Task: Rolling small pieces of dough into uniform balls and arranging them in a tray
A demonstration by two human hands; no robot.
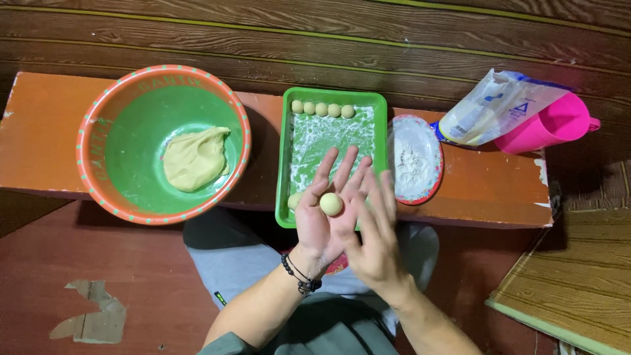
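Note:
My left hand (325,220) is held flat, palm up, over the near edge of a green tray (286,158), with a small round dough ball (331,204) resting on the palm. My right hand (374,240) hovers just to its right, fingers spread, touching nothing I can see. A second dough ball (295,200) lies in the tray's near left corner, partly behind my left hand. A row of several dough balls (322,109) lines the tray's far edge. The tray floor is dusted with flour.
A large green bowl with an orange rim (89,128) holds a lump of yellow dough (195,158) at left. A flour plate (430,164), a flour bag (490,108) and a pink jug (552,125) sit at right on the orange bench (39,131).

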